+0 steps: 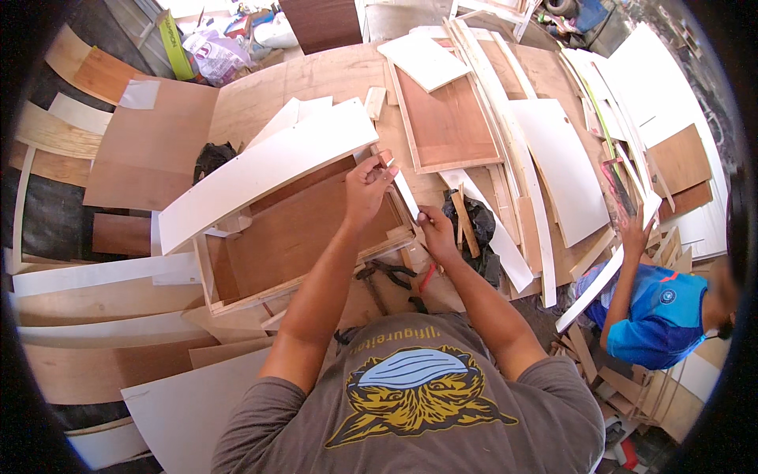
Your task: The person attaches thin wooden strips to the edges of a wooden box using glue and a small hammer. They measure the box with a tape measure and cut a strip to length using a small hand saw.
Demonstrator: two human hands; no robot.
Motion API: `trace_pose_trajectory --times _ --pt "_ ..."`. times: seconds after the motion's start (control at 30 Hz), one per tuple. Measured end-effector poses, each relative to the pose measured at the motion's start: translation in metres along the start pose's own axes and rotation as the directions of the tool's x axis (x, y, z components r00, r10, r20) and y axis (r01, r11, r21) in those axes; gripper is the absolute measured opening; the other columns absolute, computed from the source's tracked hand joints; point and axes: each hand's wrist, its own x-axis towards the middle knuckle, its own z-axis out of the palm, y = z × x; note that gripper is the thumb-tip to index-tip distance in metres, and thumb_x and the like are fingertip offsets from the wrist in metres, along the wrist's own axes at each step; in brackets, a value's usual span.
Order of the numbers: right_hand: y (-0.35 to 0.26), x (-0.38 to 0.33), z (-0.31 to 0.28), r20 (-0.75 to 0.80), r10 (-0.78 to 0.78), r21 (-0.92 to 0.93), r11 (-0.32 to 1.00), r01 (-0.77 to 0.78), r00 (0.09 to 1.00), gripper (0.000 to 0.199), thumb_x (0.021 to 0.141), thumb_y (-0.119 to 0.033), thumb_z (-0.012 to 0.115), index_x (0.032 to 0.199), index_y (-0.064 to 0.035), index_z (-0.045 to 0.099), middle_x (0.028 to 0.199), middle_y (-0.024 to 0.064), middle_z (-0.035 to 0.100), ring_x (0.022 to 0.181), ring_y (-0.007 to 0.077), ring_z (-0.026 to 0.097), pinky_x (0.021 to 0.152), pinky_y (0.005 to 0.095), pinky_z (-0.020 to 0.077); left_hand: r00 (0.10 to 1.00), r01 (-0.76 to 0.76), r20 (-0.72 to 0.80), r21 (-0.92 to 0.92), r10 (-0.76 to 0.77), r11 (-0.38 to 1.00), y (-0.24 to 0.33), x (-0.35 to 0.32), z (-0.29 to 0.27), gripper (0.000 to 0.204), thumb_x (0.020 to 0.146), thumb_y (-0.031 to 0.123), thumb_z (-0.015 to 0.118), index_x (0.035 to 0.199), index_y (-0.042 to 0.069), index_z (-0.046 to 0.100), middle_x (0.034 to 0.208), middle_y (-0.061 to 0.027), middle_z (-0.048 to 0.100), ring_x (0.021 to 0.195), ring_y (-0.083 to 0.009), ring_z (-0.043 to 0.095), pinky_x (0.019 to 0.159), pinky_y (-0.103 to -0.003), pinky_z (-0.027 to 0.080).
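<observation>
A shallow wooden drawer box [300, 229] with a brown plywood bottom lies in front of me on the worktable. Along its right end runs a narrow white strip [407, 195]. My left hand [366, 189] is closed, its fingertips pinching the strip's far end by the box corner. Closed on the near end is my right hand [438, 234], thumb toward the strip. A long white panel [268, 178] rests slantwise over the box's far side. Black-handled pliers [391, 272] and a hammer-like tool [369, 286] lie just nearer than the box.
A co-worker in a blue shirt [651, 312] holds a white strip [592, 292] at the right. Beyond my right hand are a black plastic bag [479, 225], a second brown-bottomed frame [450, 118] and long white boards [557, 166]. Plywood sheets [146, 150] lie at left.
</observation>
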Motion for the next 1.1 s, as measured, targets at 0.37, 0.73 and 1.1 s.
trace_pose_trajectory --times 0.37,0.73,1.1 --pt "-0.019 -0.019 -0.014 0.125 0.111 0.081 0.989 -0.121 0.986 0.033 0.101 -0.022 0.064 0.124 0.0009 0.064 0.097 0.0021 0.064 0.088 0.0107 0.056 0.083 0.0270 0.0461 0.995 -0.093 -0.023 0.014 0.093 0.996 -0.001 -0.005 0.010 0.034 0.092 0.020 0.076 0.117 -0.001 0.066 0.097 -0.0026 0.071 0.082 -0.0087 0.067 0.070 -0.025 0.058" --pt "-0.027 -0.015 -0.008 0.119 0.014 0.068 0.997 -0.022 0.993 0.035 0.102 -0.025 0.058 0.125 0.0001 0.064 0.109 0.0174 0.069 0.102 0.0260 0.064 0.092 0.0387 0.0485 0.997 -0.062 -0.055 -0.025 0.061 0.998 0.019 -0.010 0.008 0.036 0.092 0.022 0.076 0.120 0.003 0.065 0.102 -0.0016 0.069 0.089 -0.0093 0.065 0.067 -0.024 0.056" --pt "-0.032 -0.010 -0.016 0.179 0.183 0.459 0.854 -0.247 0.967 0.046 0.104 -0.035 0.056 0.140 -0.0069 0.055 0.107 0.0048 0.065 0.095 0.0127 0.061 0.080 0.0277 0.0484 0.974 0.011 -0.225 -0.075 -0.028 0.997 0.012 -0.003 -0.001 0.036 0.091 0.017 0.076 0.120 0.001 0.062 0.098 -0.0047 0.069 0.081 -0.0113 0.067 0.063 -0.027 0.058"
